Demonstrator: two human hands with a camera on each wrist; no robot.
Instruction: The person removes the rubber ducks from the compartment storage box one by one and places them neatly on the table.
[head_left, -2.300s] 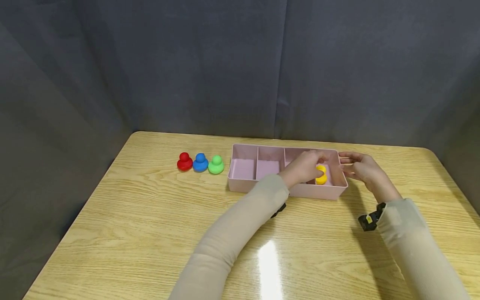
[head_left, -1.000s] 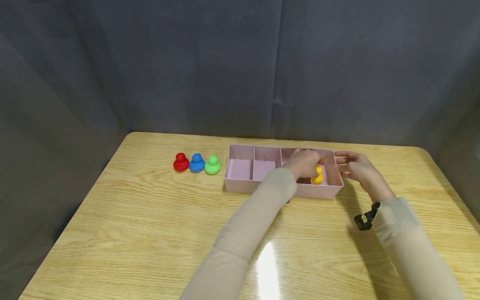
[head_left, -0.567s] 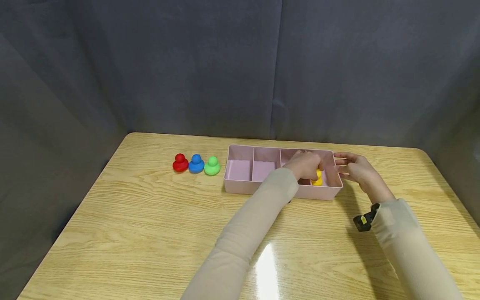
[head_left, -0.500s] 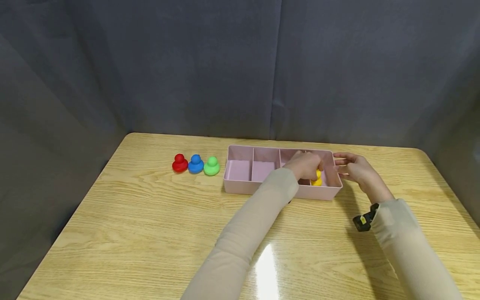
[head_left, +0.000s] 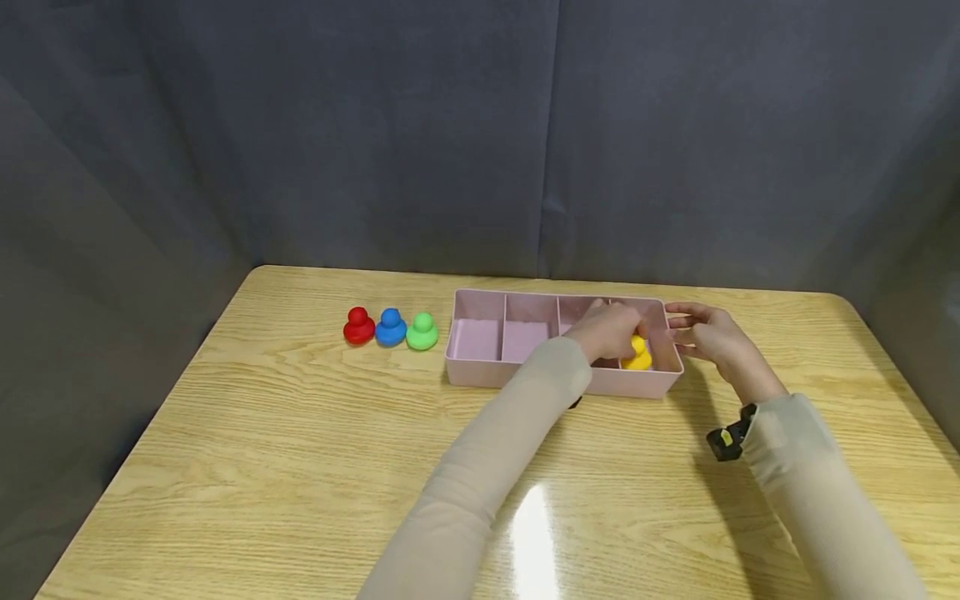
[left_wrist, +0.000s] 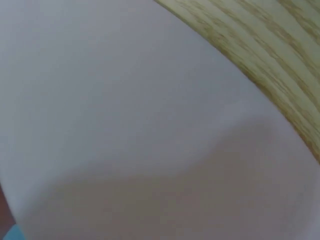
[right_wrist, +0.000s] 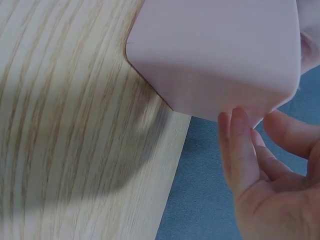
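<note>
A pink tray (head_left: pixel 555 380) with several compartments lies across the back of a wooden table (head_left: pixel 300 467). A yellow duck (head_left: pixel 639 356) sits in its rightmost compartment. My left hand (head_left: pixel 611 329) reaches into the tray, and its curled fingers hold the duck's head from the left. My right hand (head_left: pixel 701 333) rests with straight fingers against the tray's right end. The right wrist view shows the tray's corner (right_wrist: pixel 215 55) with my right fingers (right_wrist: pixel 240 145) against it. The pink tray wall (left_wrist: pixel 125 125) fills the left wrist view, and no hand shows there.
A red duck (head_left: pixel 358 326), a blue duck (head_left: pixel 390 327) and a green duck (head_left: pixel 422 331) stand in a row on the table just left of the tray. Grey cloth hangs behind and beside the table. A black wrist strap (head_left: pixel 726 440) sits on my right sleeve.
More of the yellow duck shows beside my left fingers than half a second ago. Both hands stay at the tray's right end, and the view has shifted slightly.
</note>
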